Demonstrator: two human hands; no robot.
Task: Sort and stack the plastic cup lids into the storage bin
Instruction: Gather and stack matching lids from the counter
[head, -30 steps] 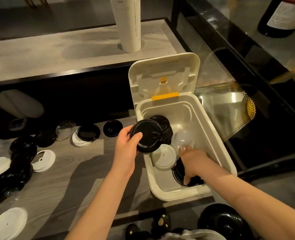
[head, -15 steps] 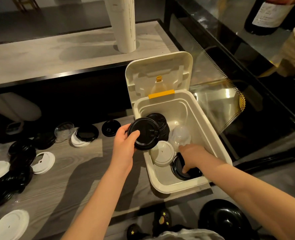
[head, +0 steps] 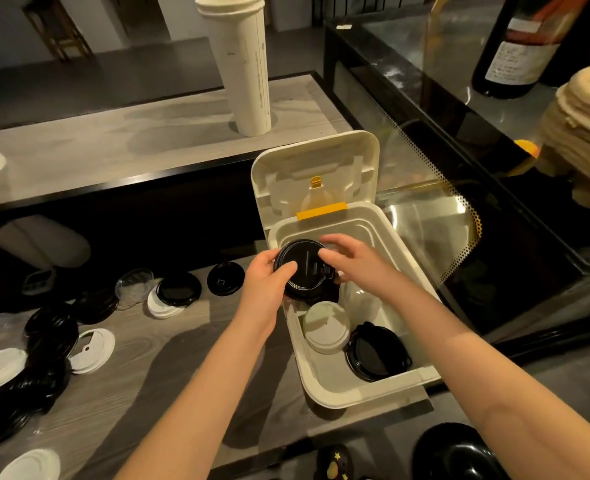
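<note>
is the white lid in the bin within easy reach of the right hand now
Likely yes: the white lid lies uncovered on the floor of the bin, close to the right hand, with nothing between them.

1. One view only: a wide-angle camera worn on the person's head.
2. It faces forward and steeply down over a wooden worktop.
3. Both forearms enter from the bottom edge. The left hand and right hand meet at a black lid just above frame centre, at close range.
4. The open storage bin sits centre-right, close enough to see inside.
5. The left margin takes in loose lids on the worktop.
6. The top edge reaches a raised shelf with a tall cup stack.
7. The right margin takes in a glass counter.
8. Straight edges bow towards the frame borders.
</note>
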